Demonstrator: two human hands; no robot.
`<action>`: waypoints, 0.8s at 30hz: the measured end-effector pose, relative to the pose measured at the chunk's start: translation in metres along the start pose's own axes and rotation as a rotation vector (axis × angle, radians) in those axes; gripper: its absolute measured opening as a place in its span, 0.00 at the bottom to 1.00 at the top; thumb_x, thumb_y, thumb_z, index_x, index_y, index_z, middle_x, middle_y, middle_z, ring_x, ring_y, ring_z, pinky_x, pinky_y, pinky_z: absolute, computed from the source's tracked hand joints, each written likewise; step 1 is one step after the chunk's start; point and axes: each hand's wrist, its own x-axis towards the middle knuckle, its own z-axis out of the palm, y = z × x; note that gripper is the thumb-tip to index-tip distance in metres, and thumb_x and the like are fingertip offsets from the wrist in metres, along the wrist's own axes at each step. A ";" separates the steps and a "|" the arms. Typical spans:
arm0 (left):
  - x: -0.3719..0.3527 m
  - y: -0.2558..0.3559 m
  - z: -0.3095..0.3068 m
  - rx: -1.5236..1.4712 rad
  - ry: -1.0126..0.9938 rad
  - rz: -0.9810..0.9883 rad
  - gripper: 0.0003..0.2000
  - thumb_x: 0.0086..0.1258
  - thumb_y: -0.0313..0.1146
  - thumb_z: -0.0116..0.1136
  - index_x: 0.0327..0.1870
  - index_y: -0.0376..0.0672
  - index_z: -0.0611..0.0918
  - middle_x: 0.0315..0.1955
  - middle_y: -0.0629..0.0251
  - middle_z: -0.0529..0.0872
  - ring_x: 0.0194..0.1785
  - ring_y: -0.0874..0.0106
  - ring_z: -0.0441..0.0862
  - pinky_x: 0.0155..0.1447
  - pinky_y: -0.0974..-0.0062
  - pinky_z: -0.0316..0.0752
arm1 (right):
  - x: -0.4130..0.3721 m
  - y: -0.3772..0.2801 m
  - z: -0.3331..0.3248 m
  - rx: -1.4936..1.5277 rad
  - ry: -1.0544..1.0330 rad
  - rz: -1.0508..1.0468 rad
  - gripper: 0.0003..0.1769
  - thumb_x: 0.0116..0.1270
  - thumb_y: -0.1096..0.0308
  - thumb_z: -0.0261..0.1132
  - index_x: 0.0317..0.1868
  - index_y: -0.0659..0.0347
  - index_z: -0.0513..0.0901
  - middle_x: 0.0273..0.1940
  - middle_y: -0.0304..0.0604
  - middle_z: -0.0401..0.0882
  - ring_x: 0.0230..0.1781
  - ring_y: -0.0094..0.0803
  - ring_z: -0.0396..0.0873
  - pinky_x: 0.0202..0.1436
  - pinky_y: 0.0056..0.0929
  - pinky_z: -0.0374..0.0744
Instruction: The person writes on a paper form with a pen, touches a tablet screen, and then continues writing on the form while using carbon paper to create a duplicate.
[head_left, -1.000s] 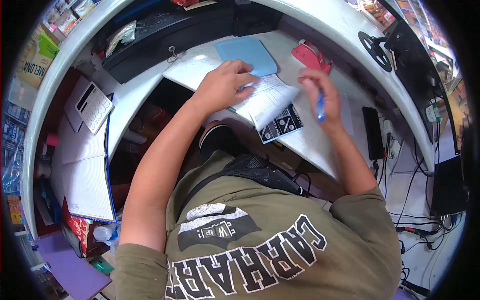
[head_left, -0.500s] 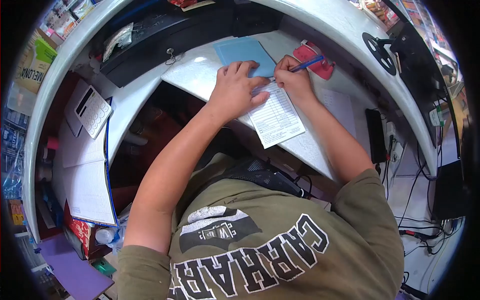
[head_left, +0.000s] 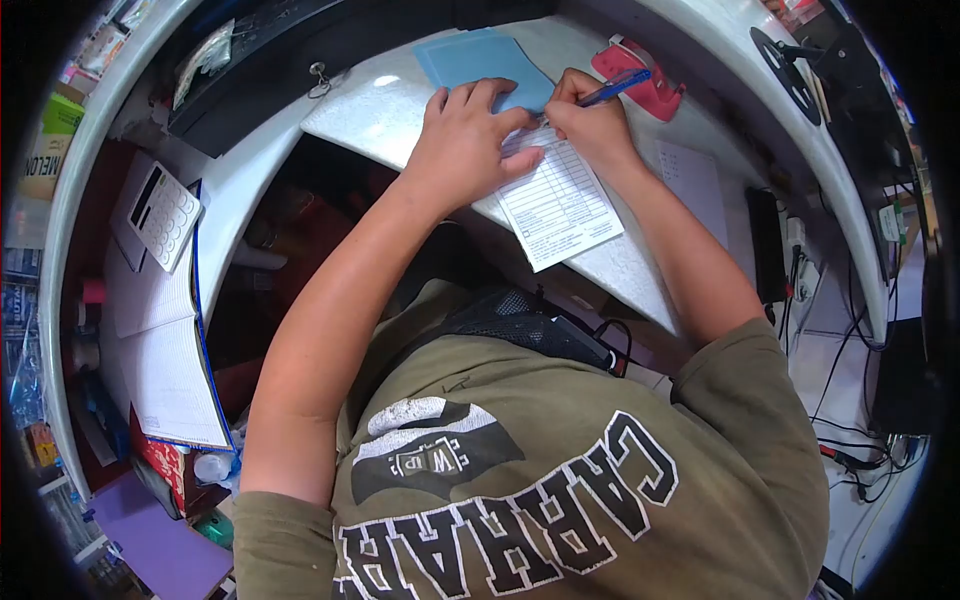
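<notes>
A white printed form pad (head_left: pixel 565 205) lies on the white desk, with its blue cover (head_left: pixel 485 65) folded back beyond it. My left hand (head_left: pixel 465 140) rests spread over the pad's left side and the cover's lower edge. In my right hand (head_left: pixel 590 120) is a blue pen (head_left: pixel 613 87), its tip hidden by the fingers near the top of the form.
A red tape dispenser (head_left: pixel 640 78) stands beyond my right hand. Keys (head_left: pixel 319 80) hang at the dark drawer unit. A calculator (head_left: pixel 163 216) and an open notebook (head_left: pixel 165 370) are at the left. A sheet (head_left: pixel 690 190), cables and a monitor are at the right.
The whole view has shifted, so the desk and both hands appear higher in the picture. My left hand stays on the pad and my right hand still holds the pen.
</notes>
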 end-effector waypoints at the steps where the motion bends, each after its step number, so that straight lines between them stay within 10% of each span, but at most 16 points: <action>1: 0.000 0.000 0.001 0.013 0.002 -0.003 0.18 0.67 0.52 0.64 0.52 0.55 0.87 0.66 0.57 0.76 0.70 0.55 0.70 0.74 0.50 0.60 | 0.000 0.000 0.000 -0.004 0.011 -0.005 0.09 0.54 0.69 0.66 0.24 0.60 0.74 0.20 0.36 0.75 0.24 0.23 0.72 0.29 0.29 0.71; 24: -0.001 0.000 0.004 0.050 -0.010 -0.003 0.19 0.69 0.55 0.62 0.54 0.58 0.87 0.67 0.59 0.76 0.71 0.54 0.70 0.75 0.49 0.60 | 0.001 0.003 -0.001 -0.051 0.053 -0.034 0.09 0.54 0.69 0.67 0.24 0.60 0.74 0.20 0.35 0.73 0.23 0.22 0.71 0.29 0.29 0.70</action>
